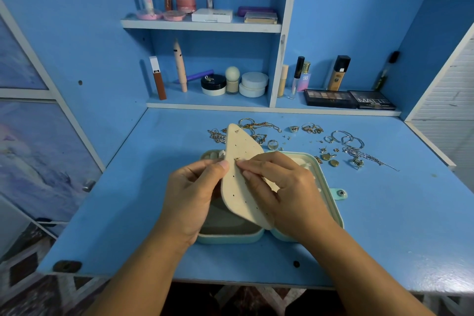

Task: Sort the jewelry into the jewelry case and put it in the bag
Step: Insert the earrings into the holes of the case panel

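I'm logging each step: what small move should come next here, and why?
Probably press the stud fully through its hole: the right hand pinches it against the earring panel, which the left hand grips at the edge, lifted over the open jewelry case.

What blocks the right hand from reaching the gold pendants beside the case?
Probably nothing: the gold pendants lie exposed right of the jewelry case, though the right hand is busy holding a stud at the earring panel.
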The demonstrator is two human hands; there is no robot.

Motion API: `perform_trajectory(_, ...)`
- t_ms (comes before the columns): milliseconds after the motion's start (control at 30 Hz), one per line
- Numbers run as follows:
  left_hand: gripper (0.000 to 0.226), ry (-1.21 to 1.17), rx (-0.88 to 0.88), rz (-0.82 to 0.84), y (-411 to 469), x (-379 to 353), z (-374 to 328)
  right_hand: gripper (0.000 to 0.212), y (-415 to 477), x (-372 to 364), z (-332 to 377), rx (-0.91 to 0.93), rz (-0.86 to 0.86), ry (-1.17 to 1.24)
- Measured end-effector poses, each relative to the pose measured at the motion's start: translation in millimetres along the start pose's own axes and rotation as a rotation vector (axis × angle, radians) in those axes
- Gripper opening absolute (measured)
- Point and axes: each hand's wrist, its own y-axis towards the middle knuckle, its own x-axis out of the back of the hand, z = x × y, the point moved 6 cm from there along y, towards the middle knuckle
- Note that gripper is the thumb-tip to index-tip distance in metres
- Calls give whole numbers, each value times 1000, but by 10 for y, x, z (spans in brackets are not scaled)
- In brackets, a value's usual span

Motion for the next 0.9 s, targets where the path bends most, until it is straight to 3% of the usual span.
perform_trajectory(333,29,17,-7,3,-10,6,-15,21,-11,-5,-7,9,5,13)
perform_trajectory(500,13,3,-4,14,-8,-6,-12,20,6,-10,-5,1,9,0)
perform_trajectory(767,15,17,-27,42,-35,-8,-31,18,25,-4,-34,-28,19,16)
perform_trajectory(900,13,141,-98,47,-60,-15,-71,18,4,2,-63,-44,20,53)
